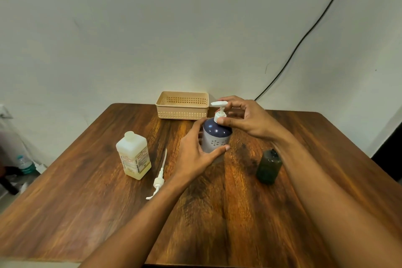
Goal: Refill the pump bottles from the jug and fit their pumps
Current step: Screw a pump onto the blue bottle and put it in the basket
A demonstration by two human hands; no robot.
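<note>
Pump bottle, navy dome over a pale body with a flower motif, stands upright at table centre, at 6 o'clock from the beige slotted basket. Left hand is wrapped around the bottle's body, steadying it; right hand is closed by thumb and fingers on the white pump, at the collar and head, the pump seated in the neck. Step in hand, by judgement: screwing this pump home. Next move likely calls for a firm hold below while the collar turns until snug, threads kept square. Jug, square, translucent, cap off, yellowish liquid in its lower part, stands at 9 o'clock from the bottle; its label carries red and dark print, too blurred to read. Second pump, white, with long dip tube, lies flat between jug and bottle. Green bottle, dark, neck without a pump, stands at 4 o'clock, apparently awaiting its turn. Wooden table.
</note>
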